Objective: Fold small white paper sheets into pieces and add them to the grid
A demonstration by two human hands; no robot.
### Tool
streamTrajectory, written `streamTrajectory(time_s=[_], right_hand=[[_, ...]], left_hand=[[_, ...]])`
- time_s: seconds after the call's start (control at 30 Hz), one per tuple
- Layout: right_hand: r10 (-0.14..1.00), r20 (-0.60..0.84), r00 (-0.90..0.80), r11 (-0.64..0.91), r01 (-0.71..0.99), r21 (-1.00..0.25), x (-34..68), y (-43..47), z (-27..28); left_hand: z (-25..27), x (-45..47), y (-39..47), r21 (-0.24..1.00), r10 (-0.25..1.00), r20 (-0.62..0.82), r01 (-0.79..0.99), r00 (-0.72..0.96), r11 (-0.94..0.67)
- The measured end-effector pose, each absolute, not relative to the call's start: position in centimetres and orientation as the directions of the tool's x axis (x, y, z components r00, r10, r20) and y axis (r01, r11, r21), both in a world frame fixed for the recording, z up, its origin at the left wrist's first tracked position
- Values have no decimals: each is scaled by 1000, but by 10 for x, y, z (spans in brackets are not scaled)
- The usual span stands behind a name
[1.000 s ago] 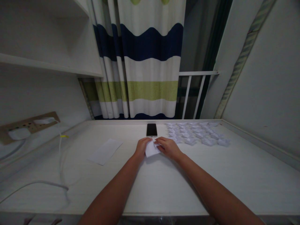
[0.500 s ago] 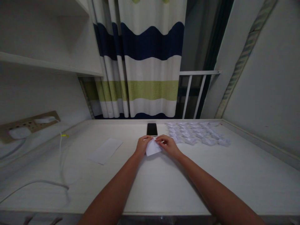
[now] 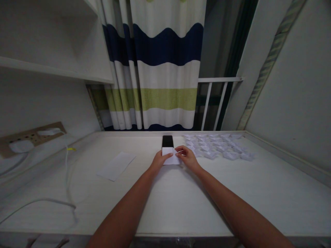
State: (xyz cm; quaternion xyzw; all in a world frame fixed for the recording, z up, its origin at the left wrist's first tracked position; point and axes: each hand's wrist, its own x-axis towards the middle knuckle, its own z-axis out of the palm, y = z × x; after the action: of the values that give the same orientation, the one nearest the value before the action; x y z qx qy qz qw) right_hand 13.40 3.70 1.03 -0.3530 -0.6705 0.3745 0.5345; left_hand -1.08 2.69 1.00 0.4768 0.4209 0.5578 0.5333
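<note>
A small sheet of white paper [image 3: 169, 160] is held between my two hands, just in front of a black phone [image 3: 168, 141] lying on the desk. My left hand [image 3: 158, 161] grips its left side, thumb laid across the front. On the right side, my right hand [image 3: 188, 157] pinches the paper between thumb and fingers. The sheet faces me as a near rectangle and hides the phone's near end. To the right of the phone, several folded white paper pieces [image 3: 207, 148] stand in rows. Flat on the desk at left lies a loose stack of white paper [image 3: 117, 166].
The white desk [image 3: 181, 206] runs back to a striped curtain [image 3: 168, 75] and a white railing [image 3: 219, 80]. A power strip [image 3: 33, 137] with plugs is on the left wall, its cable [image 3: 46, 200] trailing over the desk. A shelf [image 3: 51, 74] overhangs the left side.
The paper has turned from a tilted, pointed shape to a squarer one facing me. My left thumb has moved across its front, and my hands have shifted slightly.
</note>
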Motion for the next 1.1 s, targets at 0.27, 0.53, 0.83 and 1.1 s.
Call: streamTrajectory(time_s=[0.27,0.53,0.83,1.1], right_hand=[[874,457,-165,471,63,-880,133,36,12],[948,295,-118,300,29,-953,132,32,18],[952,287,-111,291,19,-957,133,33,17],[945,298,-132,308,64,-949,134,36,15]], left_hand=[[15,-9,21,991,991,128,35,-34,-127],[14,-9,22,981,986,162,108,31,-164],[16,-7,18,980,987,156,121,41,-160],[17,-7,17,982,988,148,113,48,-153]])
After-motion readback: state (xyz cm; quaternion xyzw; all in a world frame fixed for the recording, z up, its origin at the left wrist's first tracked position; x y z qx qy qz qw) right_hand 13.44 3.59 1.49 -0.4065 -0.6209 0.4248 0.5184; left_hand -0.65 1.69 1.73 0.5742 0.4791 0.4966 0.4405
